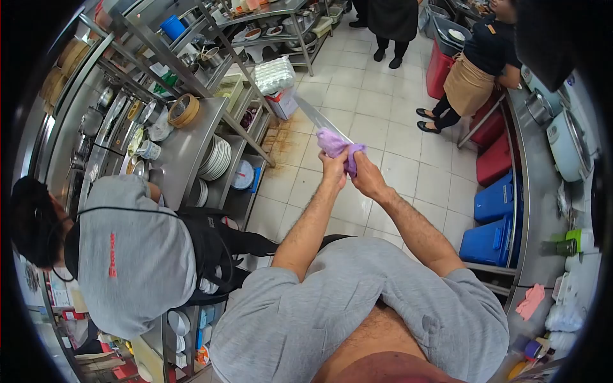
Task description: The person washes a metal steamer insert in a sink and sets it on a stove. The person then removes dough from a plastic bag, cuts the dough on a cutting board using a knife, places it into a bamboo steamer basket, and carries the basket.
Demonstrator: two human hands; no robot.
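Note:
Out in front of me, both hands meet around a bunched purple cloth point(331, 142). A long, wide-bladed knife point(312, 113) sticks out of the cloth, its blade pointing forward and to the left. My left hand point(333, 168) is closed on the cloth beside the blade. My right hand point(368, 175) is closed at the rear end of the knife, with part of the cloth at its fingers. The knife's handle is hidden by the hand and cloth.
A co-worker in a grey shirt point(137, 249) bends over the left counter. Steel shelves hold stacked plates point(216, 158). Egg trays point(274, 76) sit on a box. A person in a tan apron point(469, 83) stands right, near blue bins point(488, 242). Tiled floor point(396, 172) lies below.

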